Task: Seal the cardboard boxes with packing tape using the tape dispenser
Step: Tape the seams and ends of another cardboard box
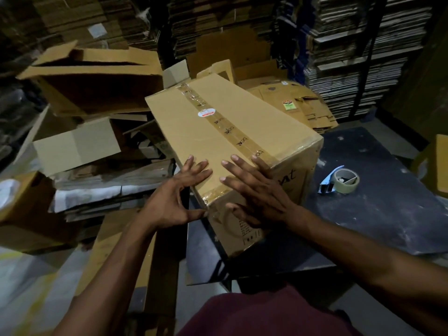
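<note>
Far left, you've got a heap of loose cardboard: an open box (94,78) tipped on its side up top, a smaller flap-open box (75,146) below it, and flattened sheets (101,187) stacked under both. They crowd right up to the left edge of your work.

Now your left hand (174,195) — fingers spread and straight, lying flat on the near left corner of the sealed box (218,132), thumb down against the corner edge. It grips nothing, just presses.

Centre stage, that box sits on the dark table (388,214), angled away from you, with a strip of printed tape (230,127) running the length of its top seam and a round white-and-red sticker (205,113) on the strip. More tape wraps the near edge.

Your right hand (257,190) comes next, fingers splayed and straight over the near edge, fingertips on the top face beside the tape, palm over the front face. Loose, holding nothing.

Further right, the tape dispenser (339,181) lies on the table, well apart from the box and from both hands, its roll facing up.

Behind it, flattened cartons (303,105) fan out against the box's far side, and tall stacks of cardboard (358,57) fill the back.
</note>
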Demonstrator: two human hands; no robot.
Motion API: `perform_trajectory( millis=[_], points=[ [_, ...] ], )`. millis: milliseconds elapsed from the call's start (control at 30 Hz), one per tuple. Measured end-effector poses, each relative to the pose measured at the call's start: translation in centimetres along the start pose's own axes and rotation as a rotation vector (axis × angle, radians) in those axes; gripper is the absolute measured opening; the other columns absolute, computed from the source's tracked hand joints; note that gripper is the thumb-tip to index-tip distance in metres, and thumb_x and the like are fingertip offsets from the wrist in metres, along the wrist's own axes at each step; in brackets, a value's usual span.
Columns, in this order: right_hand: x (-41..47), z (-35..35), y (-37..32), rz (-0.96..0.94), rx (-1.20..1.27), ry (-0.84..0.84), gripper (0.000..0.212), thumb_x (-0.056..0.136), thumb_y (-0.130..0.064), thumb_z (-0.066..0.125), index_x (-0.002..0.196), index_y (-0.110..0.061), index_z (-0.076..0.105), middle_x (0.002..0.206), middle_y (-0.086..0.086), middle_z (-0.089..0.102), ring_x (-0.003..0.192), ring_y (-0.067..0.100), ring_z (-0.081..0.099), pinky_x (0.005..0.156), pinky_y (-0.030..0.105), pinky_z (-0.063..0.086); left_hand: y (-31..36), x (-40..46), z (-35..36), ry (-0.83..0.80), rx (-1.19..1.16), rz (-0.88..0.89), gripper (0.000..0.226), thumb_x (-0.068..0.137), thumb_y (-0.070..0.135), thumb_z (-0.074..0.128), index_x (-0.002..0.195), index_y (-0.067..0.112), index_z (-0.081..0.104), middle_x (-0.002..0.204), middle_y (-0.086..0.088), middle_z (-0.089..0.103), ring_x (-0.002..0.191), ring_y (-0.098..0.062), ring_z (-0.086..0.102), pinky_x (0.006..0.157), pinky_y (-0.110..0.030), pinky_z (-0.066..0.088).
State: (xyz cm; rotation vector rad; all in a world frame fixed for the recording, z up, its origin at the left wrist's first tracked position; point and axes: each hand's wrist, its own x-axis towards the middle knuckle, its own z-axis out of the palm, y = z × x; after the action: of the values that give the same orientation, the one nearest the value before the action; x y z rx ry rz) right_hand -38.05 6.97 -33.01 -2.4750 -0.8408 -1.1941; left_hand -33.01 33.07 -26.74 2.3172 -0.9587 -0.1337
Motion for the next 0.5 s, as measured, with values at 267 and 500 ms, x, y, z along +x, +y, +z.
perform_trajectory(
  millis=[267,500],
  points=[
    [-0.3,-0.1,-0.6,-0.009,-0.038,-0.116,0.062,0.088,-0.041,0.064,0.145,-0.016,0.059,0.16,0.01,0.042,0.154,0.031,0.027,0.116,0.066,0.027,0.3,-0.2,0.2,0.041,0.021,-0.02,0.097,0.068,0.056,0.091,0.152,0.028,0.052,0.165,0.015,0.035,0.157,0.0,0.013,0.126,-0.043,0.022],
    [-0.4,-1.0,-0.3,0.022,-0.026,-0.153,0.075,0.084,-0.059,0.064,0.146,-0.017,0.058,0.156,0.008,0.048,0.155,0.03,0.026,0.116,0.064,0.025,1.3,0.6,1.3,0.175,0.127,-0.052,0.09,0.062,0.062,0.086,0.143,0.031,0.063,0.157,0.013,0.049,0.152,0.005,0.027,0.124,-0.045,0.035]
  ],
)
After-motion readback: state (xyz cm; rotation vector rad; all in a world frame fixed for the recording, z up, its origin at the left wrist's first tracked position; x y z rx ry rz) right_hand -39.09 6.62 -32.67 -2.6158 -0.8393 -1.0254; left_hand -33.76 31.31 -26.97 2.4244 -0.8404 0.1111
